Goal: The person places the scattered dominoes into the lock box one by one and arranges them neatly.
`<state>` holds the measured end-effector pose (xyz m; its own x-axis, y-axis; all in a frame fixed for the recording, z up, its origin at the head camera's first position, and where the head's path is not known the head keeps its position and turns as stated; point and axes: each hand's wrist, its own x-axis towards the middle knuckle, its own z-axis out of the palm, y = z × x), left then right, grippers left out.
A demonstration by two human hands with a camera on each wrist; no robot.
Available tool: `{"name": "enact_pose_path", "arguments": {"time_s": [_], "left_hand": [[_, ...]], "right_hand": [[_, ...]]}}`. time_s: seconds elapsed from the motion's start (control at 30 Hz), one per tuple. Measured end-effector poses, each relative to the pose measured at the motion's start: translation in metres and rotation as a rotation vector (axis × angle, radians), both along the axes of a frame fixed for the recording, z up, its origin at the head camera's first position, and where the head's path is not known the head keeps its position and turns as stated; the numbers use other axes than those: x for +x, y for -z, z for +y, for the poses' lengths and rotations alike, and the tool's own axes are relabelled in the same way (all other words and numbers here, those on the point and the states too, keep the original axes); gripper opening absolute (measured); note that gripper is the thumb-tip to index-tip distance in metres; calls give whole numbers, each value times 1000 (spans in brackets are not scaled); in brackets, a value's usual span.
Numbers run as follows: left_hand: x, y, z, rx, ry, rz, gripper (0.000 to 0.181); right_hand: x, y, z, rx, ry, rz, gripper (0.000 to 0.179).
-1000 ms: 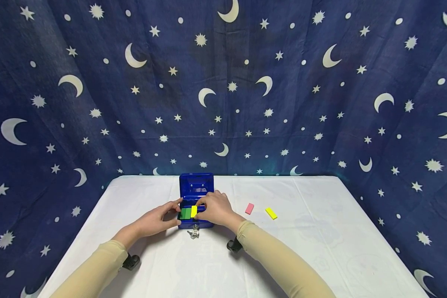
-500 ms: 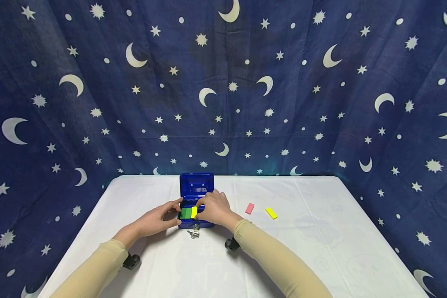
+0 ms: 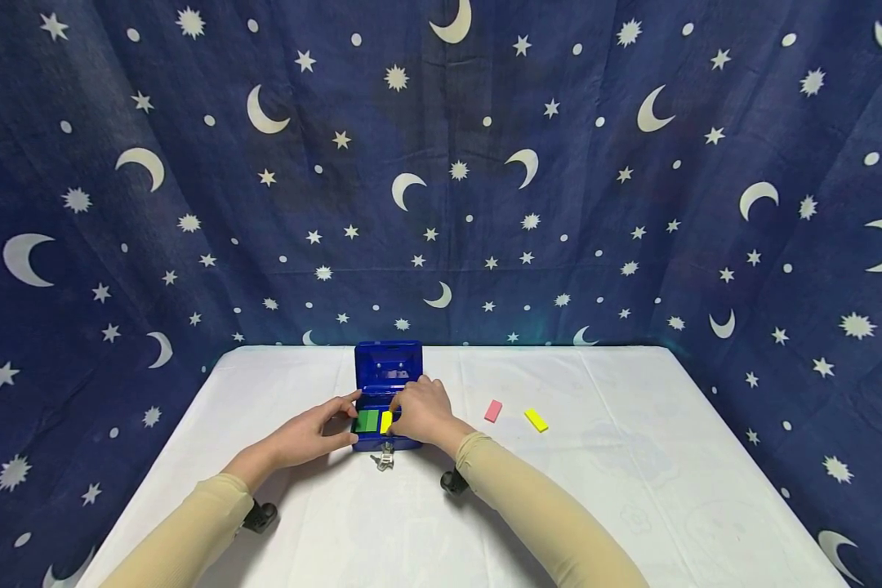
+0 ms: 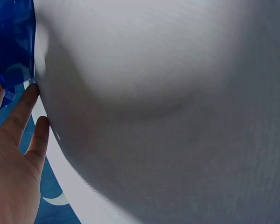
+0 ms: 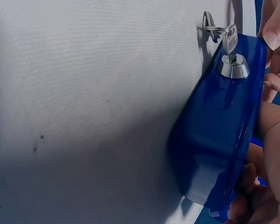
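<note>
A blue metal cash box (image 3: 387, 364) stands on the table with its lid up. Inside, at the left, lie green blocks (image 3: 367, 420) side by side. Just right of them, a small gap away, is a yellow block (image 3: 386, 422), pinched between the thumb and index finger of my right hand (image 3: 422, 412). My left hand (image 3: 316, 429) holds the box's left side, thumb at the front corner and index finger toward the back. In the right wrist view, the right hand (image 5: 275, 163) reaches over the box's rim, which hides the blocks.
Keys (image 3: 385, 459) hang from the lock at the box's front. To the right, a pink block (image 3: 493, 411) and another yellow block (image 3: 536, 420) lie on the white tablecloth (image 3: 382, 539). A dark curtain with moons and stars (image 3: 441, 204) surrounds the table.
The yellow block in my right hand has shifted slightly right, away from the green blocks, which it touched before. My left hand has stayed on the box.
</note>
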<state>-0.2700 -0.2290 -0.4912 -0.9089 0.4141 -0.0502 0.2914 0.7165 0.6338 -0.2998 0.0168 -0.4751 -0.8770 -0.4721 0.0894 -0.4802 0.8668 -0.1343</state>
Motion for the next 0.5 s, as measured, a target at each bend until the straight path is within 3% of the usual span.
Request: {"name": "enact_pose_path", "arguments": {"time_s": [0.5], "left_hand": [[0,0,0,10,2,-5,38]], "right_hand": [[-2,2,-7,21,16,-1,34]]}}
